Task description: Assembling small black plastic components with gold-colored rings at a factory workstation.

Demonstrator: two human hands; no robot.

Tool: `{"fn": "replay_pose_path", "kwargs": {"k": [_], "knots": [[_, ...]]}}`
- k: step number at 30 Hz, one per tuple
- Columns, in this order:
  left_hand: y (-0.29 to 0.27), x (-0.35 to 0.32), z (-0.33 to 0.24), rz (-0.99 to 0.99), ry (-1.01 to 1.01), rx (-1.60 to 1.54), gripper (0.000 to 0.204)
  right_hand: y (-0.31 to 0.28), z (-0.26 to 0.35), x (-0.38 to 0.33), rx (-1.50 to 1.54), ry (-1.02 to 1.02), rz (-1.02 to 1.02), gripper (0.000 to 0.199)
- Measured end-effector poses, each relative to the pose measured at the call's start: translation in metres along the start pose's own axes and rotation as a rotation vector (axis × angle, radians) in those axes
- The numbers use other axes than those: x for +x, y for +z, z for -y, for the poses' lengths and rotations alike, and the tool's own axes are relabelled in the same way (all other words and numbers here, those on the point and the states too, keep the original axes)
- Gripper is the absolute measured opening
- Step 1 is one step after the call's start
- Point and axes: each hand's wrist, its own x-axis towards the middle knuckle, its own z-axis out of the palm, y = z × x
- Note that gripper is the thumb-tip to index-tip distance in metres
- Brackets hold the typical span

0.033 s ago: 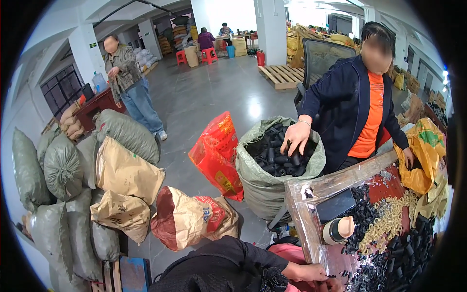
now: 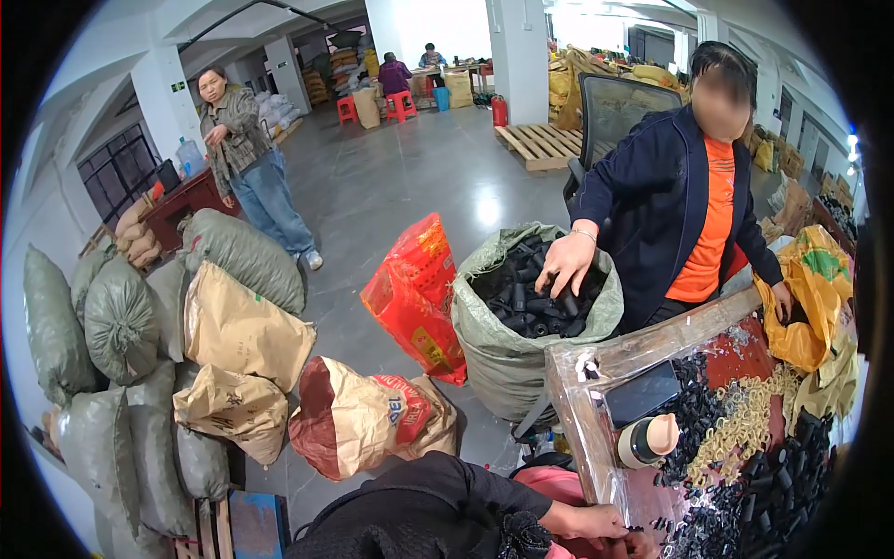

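At the lower edge, my left hand [image 2: 598,524] reaches out of a black sleeve over the near edge of the worktable. Its fingers are pinched together at the tips; what they hold, if anything, is too small to make out. My right hand [image 2: 641,544] is close beside it, mostly cut off by the lower edge, its fingers hidden. Small black pieces [image 2: 684,522] lie scattered on the table to their right. Beyond them are a heap of black cylindrical parts [image 2: 778,489] and a pile of yellowish rings [image 2: 731,433].
A dark flat device [image 2: 643,393] and a lidded cup [image 2: 637,443] stand near the table's wooden rim [image 2: 582,419]. Across the corner, a co-worker's hand [image 2: 568,261] hangs over a green sack [image 2: 507,368] of black parts. Paper bags [image 2: 354,419] and stuffed sacks [image 2: 121,317] stand left; another person [image 2: 247,140] stands behind.
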Motion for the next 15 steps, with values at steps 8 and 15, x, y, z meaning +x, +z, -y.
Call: {"fn": "replay_pose_path", "kwargs": {"k": [8, 15], "knots": [[0.002, 0.002, 0.001, -0.039, -0.043, -0.097, 0.020, 0.010, -0.021, -0.007, 0.164, 0.151, 0.033, 0.012], [0.001, 0.003, 0.000, -0.017, -0.046, -0.165, 0.017, 0.005, -0.005, -0.006, -0.049, 0.005, -0.072, 0.014]]}}
